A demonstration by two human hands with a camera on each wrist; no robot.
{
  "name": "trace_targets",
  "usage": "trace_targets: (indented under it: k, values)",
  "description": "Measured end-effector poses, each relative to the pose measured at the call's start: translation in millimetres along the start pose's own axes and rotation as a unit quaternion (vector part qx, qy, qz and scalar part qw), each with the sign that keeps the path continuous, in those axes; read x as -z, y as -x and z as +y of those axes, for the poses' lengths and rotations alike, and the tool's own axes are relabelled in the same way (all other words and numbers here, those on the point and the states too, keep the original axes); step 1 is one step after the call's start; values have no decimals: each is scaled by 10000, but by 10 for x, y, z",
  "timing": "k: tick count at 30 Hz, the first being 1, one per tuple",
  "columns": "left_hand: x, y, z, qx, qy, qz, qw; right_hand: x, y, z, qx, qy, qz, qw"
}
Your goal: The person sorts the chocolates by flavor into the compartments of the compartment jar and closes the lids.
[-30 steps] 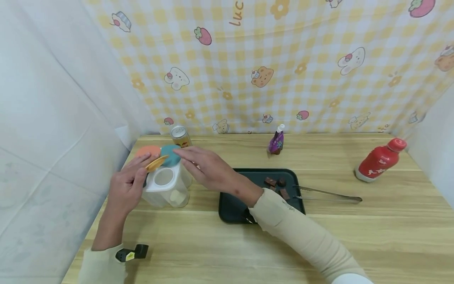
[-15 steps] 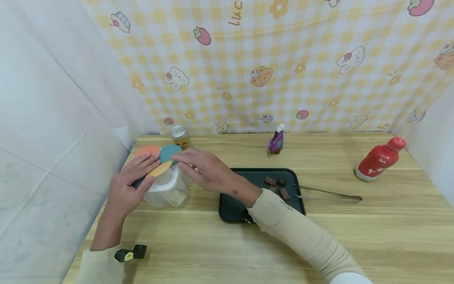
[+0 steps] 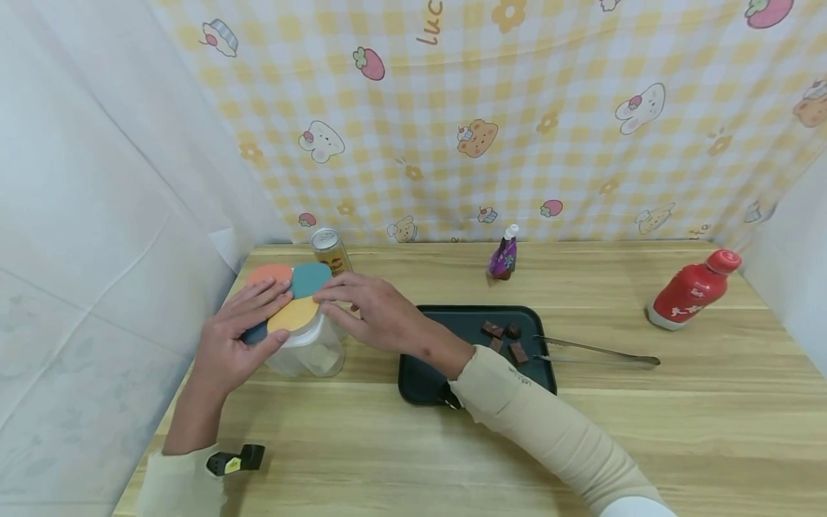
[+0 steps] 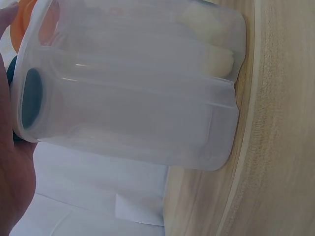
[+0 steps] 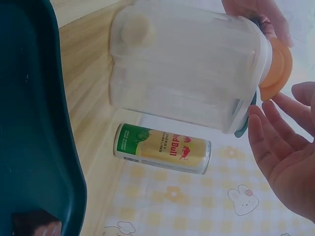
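A clear plastic container with compartments stands on the table, pale lumps in its bottom. Its top carries an orange lid, a teal lid, a dark blue lid and a yellow lid. My left hand lies across the top with fingers extended over the orange and dark blue lids, thumb by the yellow one. My right hand touches the yellow lid's right edge with its fingertips, fingers loosely bent. In the right wrist view this lid still tilts up from the container's mouth.
Behind the container stands a drink can. A dark tray with several chocolate pieces lies under my right forearm, tongs against its right rim. Farther off are a purple pouch and a red bottle.
The yellow lid has swung down from steeply raised to nearly flat over the round opening, my right fingers following its edge. My left hand has spread flatter over the lids.
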State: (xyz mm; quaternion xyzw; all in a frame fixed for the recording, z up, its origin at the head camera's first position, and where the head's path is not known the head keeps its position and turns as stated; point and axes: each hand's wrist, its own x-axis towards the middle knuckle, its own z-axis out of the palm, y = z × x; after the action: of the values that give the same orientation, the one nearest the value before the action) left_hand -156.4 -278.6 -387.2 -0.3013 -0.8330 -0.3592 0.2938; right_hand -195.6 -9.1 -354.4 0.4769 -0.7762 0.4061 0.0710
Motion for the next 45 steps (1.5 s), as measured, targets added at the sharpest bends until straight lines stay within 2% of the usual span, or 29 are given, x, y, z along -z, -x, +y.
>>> trace_targets:
  k: [11,18,24,33,45]
  values:
    - [11,10,-18,-251,-52,-88,9996,-75,-2,-3,-85,105,122,9998]
    - [-15,5,0,-304,-102,122,9994,-139,-8,-16,-133,68,256,9996]
    - [-29,-3,14,-298,-75,214,9993,-170,-14,-39,-147,291,315,9990]
    - [-41,-2,-6,-347,-159,244,9990,-156,-19,-67,-283,413,50,9987]
    - [-38,-14,7,-455,-306,156,9984,-155,-16,-72,-612,148,1,9980]
